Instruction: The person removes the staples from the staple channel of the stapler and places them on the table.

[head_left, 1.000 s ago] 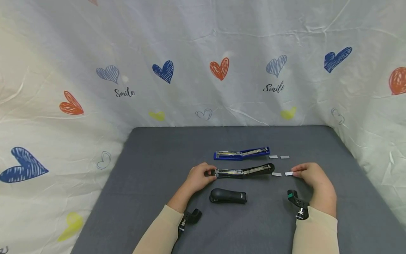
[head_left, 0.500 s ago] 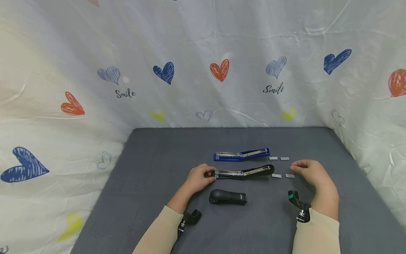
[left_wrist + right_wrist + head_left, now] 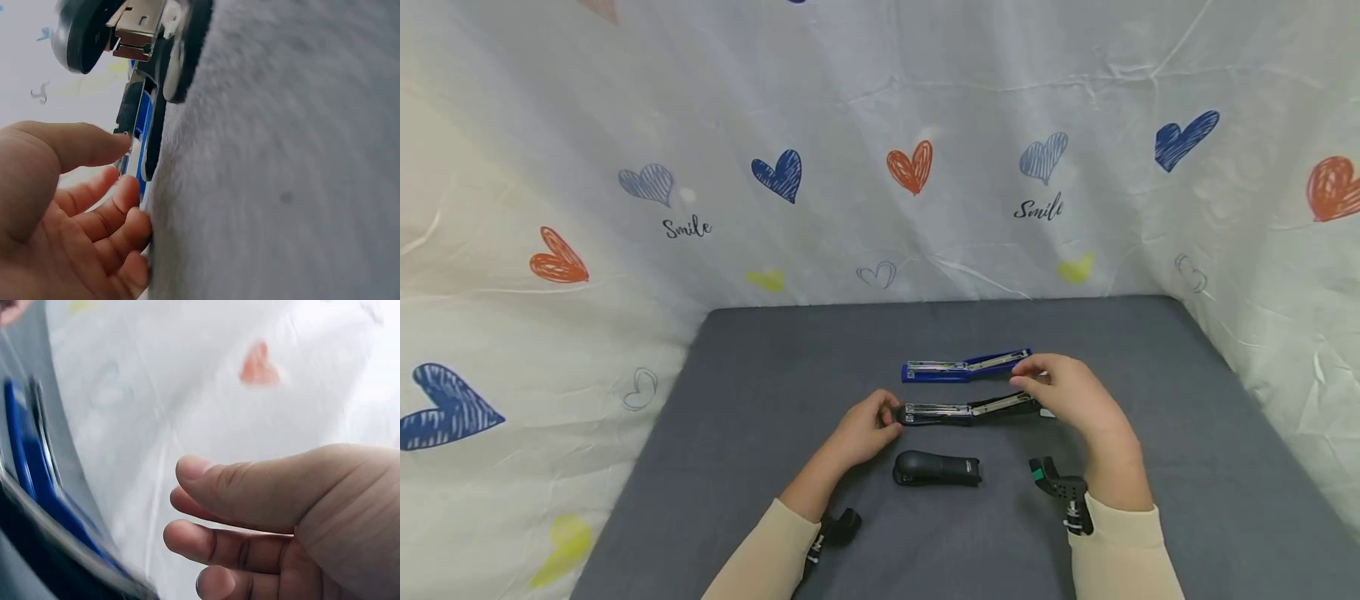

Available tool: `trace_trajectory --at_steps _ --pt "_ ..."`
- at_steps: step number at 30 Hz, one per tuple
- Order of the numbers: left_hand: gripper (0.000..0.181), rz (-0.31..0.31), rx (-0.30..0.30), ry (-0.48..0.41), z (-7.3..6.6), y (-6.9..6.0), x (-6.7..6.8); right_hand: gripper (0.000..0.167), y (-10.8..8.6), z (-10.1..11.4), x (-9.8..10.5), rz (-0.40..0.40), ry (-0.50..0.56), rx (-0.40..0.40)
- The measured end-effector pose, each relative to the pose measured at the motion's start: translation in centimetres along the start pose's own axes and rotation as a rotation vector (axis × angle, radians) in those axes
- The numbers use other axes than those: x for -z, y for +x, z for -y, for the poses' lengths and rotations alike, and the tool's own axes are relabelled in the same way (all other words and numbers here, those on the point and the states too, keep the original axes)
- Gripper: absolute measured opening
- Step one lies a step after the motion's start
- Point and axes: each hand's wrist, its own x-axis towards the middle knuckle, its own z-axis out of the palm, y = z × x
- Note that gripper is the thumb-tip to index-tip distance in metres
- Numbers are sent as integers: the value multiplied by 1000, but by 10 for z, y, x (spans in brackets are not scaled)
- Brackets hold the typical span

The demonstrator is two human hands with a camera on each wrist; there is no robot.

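In the head view, my left hand [image 3: 863, 427] is at the left end of a black stapler [image 3: 936, 415], which lies opened out with its metal channel showing. The left wrist view has the thumb [image 3: 100, 142] and curled fingers [image 3: 128, 231] apart beside that end. Above the right part of this stapler hovers my right hand [image 3: 1075, 396], holding nothing, its fingertips close to a blue opened stapler [image 3: 934, 372]. One small silvery staple strip [image 3: 1047, 413] shows under the hand; the other strips are hidden behind it. Nearer me lies a closed black stapler [image 3: 937, 469].
A grey cloth-covered table [image 3: 790, 358] carries everything. Behind and beside it hangs a white curtain [image 3: 835, 233] printed with hearts. Black camera mounts sit at both wrists, the right wrist mount [image 3: 1063, 492] hanging over the table.
My right hand let go of a staple strip on the right, then moved left and rose over the staplers' right ends. My left hand shifted slightly left. The view tilted a little.
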Motion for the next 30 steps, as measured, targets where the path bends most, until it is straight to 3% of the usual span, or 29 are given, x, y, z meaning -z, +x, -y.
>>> trace_trajectory --at_steps 3,6,10,16,22,30 --pt "18 50 -17 -33 -5 -9 6 21 2 19 -13 7 -16 90" --pt "14 146 -65 -53 -7 -17 9 16 5 36 -28 30 -32 173" --pt "22 271 -127 -61 -7 -24 8 15 5 56 -51 82 -73 276" --pt "27 364 -164 -14 -7 -27 10 16 -2 79 -82 197 -117 402" --pt "28 378 -158 -77 -4 -27 8 19 -7 93 -109 269 -200 433" --pt "32 329 -153 -54 -4 -24 1 23 -10 101 -128 228 -329 430"
